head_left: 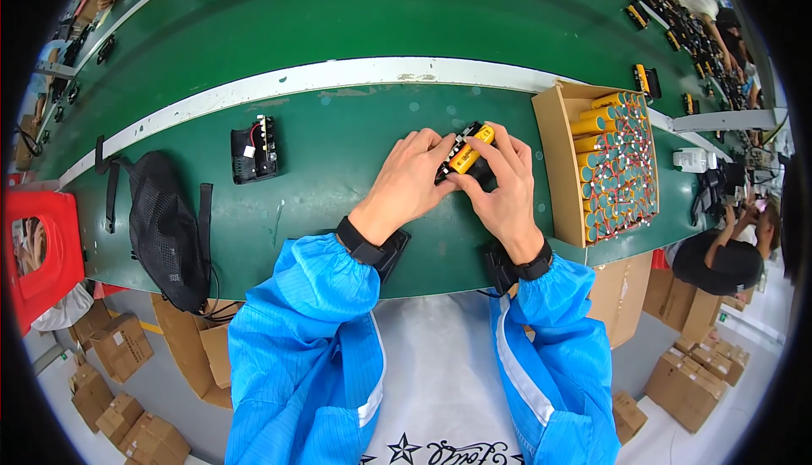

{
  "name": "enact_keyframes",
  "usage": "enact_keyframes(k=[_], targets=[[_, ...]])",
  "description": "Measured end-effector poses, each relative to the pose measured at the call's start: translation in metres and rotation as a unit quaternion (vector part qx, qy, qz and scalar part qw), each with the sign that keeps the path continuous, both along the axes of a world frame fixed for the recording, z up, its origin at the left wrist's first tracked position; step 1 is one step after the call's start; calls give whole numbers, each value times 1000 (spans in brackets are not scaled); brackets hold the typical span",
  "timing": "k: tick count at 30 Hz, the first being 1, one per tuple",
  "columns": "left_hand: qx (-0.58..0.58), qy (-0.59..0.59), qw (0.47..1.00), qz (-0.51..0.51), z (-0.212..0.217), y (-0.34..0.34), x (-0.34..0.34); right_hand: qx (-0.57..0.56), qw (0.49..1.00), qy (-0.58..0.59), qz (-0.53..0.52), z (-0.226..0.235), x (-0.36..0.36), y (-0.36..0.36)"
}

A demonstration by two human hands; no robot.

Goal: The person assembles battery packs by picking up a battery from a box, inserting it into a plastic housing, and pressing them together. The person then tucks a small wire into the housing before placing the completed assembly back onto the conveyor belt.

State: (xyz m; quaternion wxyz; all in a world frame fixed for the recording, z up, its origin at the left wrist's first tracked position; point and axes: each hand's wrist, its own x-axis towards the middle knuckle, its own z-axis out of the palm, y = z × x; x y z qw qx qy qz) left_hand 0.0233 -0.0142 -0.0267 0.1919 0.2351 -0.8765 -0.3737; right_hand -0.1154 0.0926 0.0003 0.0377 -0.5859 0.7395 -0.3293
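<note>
Both my hands meet over a black plastic housing (447, 165) on the green bench. A yellow cylindrical battery (470, 150) lies in or against it, tilted up to the right. My left hand (408, 173) grips the housing's left side, fingers bent and pressed to it. With thumb below and fingers above, my right hand (506, 179) closes round the yellow battery. The hands hide much of the housing. Off to the left lies another black housing (254, 152) with a white connector and red wire. A cardboard box (562, 169) of upright yellow batteries with wires stands right of my right hand.
A black mesh bag (167, 228) with straps lies on the bench's left. A red plastic stool (44, 245) stands beyond that end. A white rail (355, 73) crosses behind my hands. People work at the right; cartons (689, 389) stand on the floor.
</note>
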Motion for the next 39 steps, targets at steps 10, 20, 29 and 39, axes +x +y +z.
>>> enact_keyframes(k=[10,20,29,39], targets=[[-5,30,999,-21,2,-5,1,50,995,-75,-30,7,1,0],[95,-130,987,18,37,-19,-33,63,995,-67,-39,10,-1,-4],[60,-186,981,11,41,-19,-39,64,996,-48,-42,10,-1,-9],[115,-221,968,0,54,-29,-44,87,991,-88,-39,19,-4,-8]])
